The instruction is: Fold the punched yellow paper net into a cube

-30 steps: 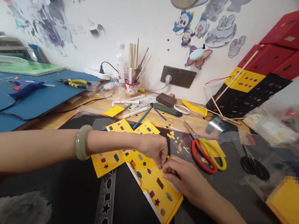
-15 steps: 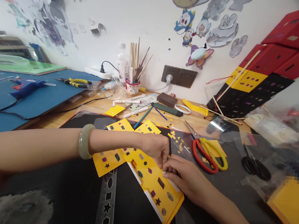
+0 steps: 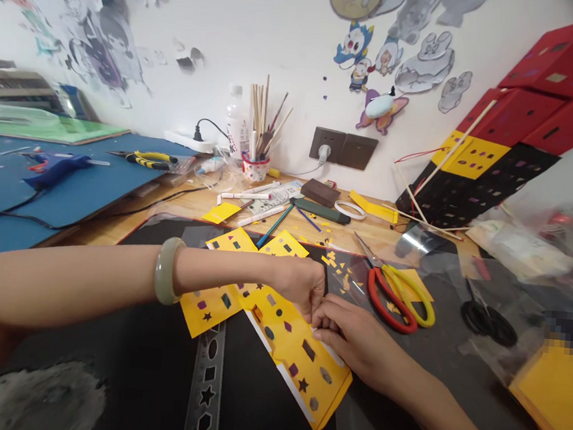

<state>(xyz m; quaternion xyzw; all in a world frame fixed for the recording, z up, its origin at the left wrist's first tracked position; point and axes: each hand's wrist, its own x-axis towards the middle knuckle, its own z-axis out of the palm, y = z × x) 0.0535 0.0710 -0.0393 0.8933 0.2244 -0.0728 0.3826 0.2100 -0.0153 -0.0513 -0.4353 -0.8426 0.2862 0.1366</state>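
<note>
A yellow paper piece (image 3: 289, 326) with cut-out shapes and white edge strips lies across the black mat, its arms spreading left and up. My left hand (image 3: 303, 283) reaches over it from the left, fingers pinched at its right edge. Against those fingertips, my right hand (image 3: 340, 323) also pinches the same edge, near a white strip. The fingers hide the exact spot they grip. Under the paper's left part a clear stencil ruler (image 3: 209, 375) sticks out toward the front.
Red-and-yellow-handled scissors (image 3: 399, 298) lie right of the hands, black scissors (image 3: 488, 321) farther right. Yellow scraps (image 3: 344, 277) are scattered behind. A cup of sticks (image 3: 255, 167) stands by the wall; a glue gun (image 3: 57, 169) rests on the blue board at left.
The view has shifted very slightly. Both hands keep nearly the same pinched position at the paper's edge.
</note>
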